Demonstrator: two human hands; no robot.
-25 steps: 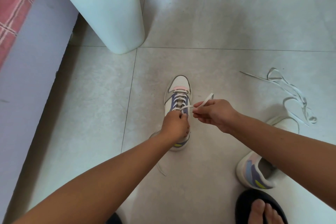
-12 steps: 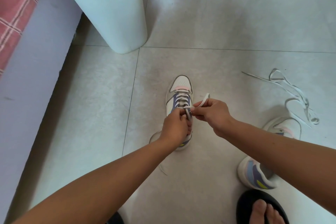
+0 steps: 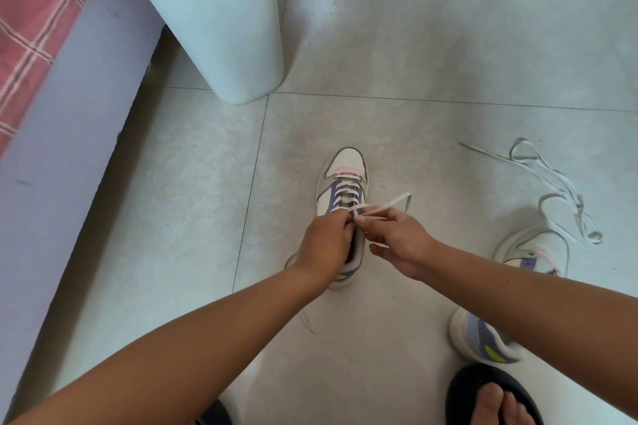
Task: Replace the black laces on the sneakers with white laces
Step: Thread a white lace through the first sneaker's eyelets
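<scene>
A white, purple and pink sneaker stands on the tiled floor, toe pointing away, with a white lace threaded through its lower eyelets. My left hand grips the sneaker's upper edge by the tongue and a lace strand there. My right hand pinches the white lace just right of the eyelets; its free end sticks up to the right. A second matching sneaker lies at the right, partly hidden by my right forearm. Another loose white lace lies coiled on the floor beyond it.
A white bin with a blue liner stands on the floor at the back left. A bed edge with pink checked fabric runs along the left. My foot in a black slipper is at the bottom right.
My right hand has drawn closer to the eyelets and lower, the two hands now nearly touching. The lace's free end now points up to the right.
</scene>
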